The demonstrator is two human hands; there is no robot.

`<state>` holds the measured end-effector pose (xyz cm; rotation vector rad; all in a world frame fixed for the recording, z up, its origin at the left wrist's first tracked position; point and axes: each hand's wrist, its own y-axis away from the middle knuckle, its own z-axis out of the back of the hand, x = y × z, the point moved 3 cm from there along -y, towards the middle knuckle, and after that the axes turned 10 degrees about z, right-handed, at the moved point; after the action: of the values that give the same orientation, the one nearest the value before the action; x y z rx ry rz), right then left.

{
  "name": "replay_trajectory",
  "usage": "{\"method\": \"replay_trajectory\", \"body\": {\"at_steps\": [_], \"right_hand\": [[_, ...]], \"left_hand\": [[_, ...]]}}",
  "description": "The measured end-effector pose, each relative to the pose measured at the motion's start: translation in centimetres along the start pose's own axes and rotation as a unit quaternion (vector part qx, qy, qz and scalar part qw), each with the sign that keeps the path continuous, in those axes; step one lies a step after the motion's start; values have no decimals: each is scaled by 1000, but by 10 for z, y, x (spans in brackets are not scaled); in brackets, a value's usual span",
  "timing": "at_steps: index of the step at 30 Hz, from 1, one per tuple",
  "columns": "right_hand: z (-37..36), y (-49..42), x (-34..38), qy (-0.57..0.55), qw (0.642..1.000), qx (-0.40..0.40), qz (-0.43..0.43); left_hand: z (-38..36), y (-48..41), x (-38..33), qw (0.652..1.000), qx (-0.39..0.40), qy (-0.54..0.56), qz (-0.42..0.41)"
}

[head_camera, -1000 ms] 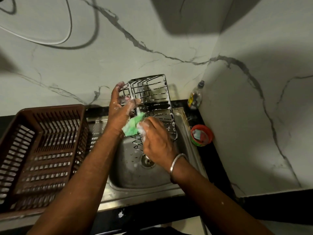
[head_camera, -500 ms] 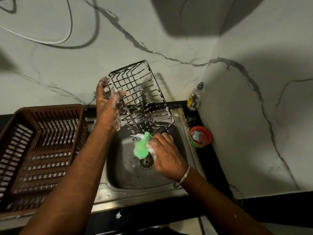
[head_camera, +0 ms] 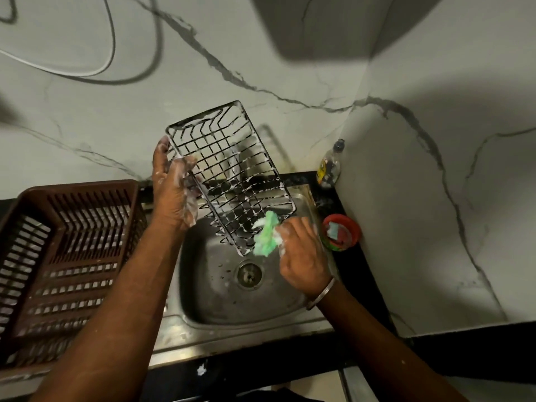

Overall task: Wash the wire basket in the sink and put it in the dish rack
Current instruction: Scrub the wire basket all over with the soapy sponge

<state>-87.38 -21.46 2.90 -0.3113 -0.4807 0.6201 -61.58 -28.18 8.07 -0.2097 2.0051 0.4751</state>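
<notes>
- Dish rack: brown plastic, slatted, fills the left of frame, butted against the sink's left edge. Nothing visible in it.
- Sink: steel basin, centre of frame, drain near its middle, foam flecks on the floor.
- Wire basket: held in the air above the basin, not in the rack. Long axis runs from upper centre down to the lower right, and the top end leans toward the wall. Bottom end hangs just above the drain. Suds on the wires, so I'd judge this mid-scrub with the rinse not yet done.
- Key relation: the rack lies left of the basket, on the left hand's side. That hand is nearer and already carries the load, so I'd expect a leftward swing with the long axis turned to match the rack.
- Left hand: soapy, clamped on the basket's left long edge. Thumb sits over the front wires and the fingers wrap behind.
- Right hand: fingers curled round a green scrubber, pressing it onto the basket's lower right corner.
- Right of the sink: a red soap tub, with a small bottle above it in the wall corner.
</notes>
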Motion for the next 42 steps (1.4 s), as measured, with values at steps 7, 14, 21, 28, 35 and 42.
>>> {"method": "replay_trajectory", "body": {"at_steps": [7, 14, 21, 28, 35, 42], "right_hand": [[-1, -3, -9, 26, 999, 5, -22], [-5, -6, -21, 29, 999, 7, -33], [-7, -5, -12, 25, 1000, -9, -13], [-10, -5, -32, -134, 975, -136, -110], [7, -31, -40, -334, 863, -269, -268], [14, -21, -87, -399, 761, -375, -347]], "left_hand": [[4, -1, -2, 999, 19, 34, 9], [9, -6, 1, 999, 37, 32, 6], [12, -5, 0, 999, 35, 21, 5], [1, 14, -10, 997, 69, 27, 17], [0, 9, 5, 997, 74, 4, 7], [-38, 18, 24, 989, 143, -40, 5]]}}
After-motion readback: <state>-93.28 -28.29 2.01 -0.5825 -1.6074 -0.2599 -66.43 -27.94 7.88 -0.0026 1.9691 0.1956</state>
